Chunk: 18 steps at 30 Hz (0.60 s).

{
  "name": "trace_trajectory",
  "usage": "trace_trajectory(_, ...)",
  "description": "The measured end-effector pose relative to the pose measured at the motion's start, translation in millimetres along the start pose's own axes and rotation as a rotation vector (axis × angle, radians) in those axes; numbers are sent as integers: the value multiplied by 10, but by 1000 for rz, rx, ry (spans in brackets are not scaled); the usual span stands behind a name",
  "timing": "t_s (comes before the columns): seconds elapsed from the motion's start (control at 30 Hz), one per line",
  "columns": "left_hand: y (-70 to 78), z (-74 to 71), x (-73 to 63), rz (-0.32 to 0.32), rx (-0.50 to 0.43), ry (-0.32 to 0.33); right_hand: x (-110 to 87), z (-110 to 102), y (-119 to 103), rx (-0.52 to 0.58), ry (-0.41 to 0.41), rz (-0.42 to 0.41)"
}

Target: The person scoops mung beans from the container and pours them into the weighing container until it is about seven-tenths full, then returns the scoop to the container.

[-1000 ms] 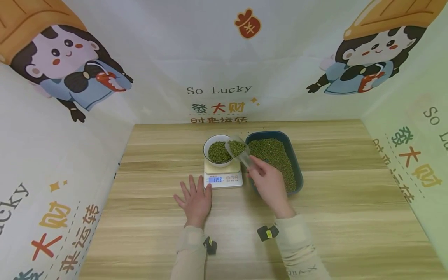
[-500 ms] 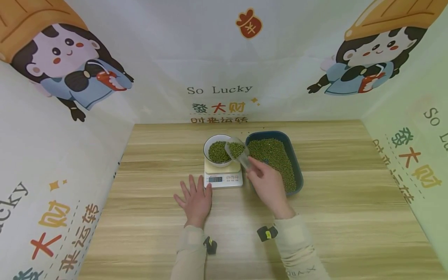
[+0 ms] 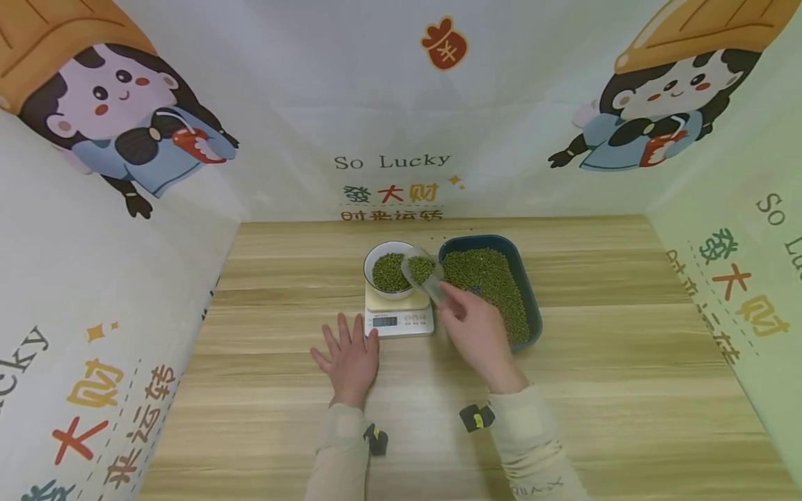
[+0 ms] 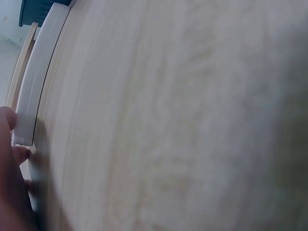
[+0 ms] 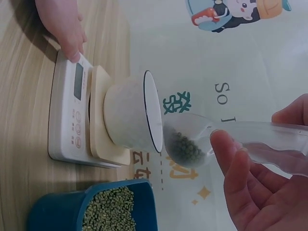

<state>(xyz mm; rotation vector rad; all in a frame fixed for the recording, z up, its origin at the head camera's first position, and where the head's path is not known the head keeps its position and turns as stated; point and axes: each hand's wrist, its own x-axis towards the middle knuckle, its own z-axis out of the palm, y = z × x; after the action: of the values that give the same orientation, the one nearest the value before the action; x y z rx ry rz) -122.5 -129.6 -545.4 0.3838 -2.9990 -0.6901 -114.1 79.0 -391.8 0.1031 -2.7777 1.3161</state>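
My right hand [image 3: 477, 332] grips the handle of a clear plastic scoop [image 5: 192, 126] that carries green beans [image 5: 186, 149]. The scoop's front end is over the right rim of a white bowl [image 5: 132, 113] with a dark edge, which holds more green beans [image 3: 390, 272]. Under the bowl is a white kitchen scale [image 3: 401, 323] with a cream platform; its display digits are too small to read. Fingers spread, my left hand [image 3: 352, 362] lies on the table with its thumb touching the scale's front left corner, as the right wrist view also shows.
A dark blue tub [image 3: 532, 306] filled with green beans stands just right of the scale. A few loose beans lie on the wooden table [image 3: 282, 278] behind it. Printed white cloth [image 3: 501, 139] rises along the table's back and sides.
The scoop and my right hand have shifted very slightly left over the bowl's rim. The scale's display has gone from lit blue to dark. My left hand stays where it was.
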Motion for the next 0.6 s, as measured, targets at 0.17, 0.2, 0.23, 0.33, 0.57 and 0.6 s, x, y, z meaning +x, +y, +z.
trace_trajectory(0.17,-4,-4,3,3,4,-2,-4,8,-1,-27,-10,-6)
trace_trajectory(0.2,-6,-2,5,4,7,-2,-5,9,-1,-30,-11,-5)
trace_trajectory(0.23,-7,1,6,4,9,-4,-5,10,0,-34,-12,-6)
trace_trajectory(0.33,-9,10,8,4,11,-5,-8,11,1,-38,-15,-9)
trace_trajectory(0.57,-16,16,12,3,8,-8,-9,8,2,-37,-21,-10)
trace_trajectory(0.6,-18,18,15,2,10,-12,-9,6,-1,-36,-24,-12)
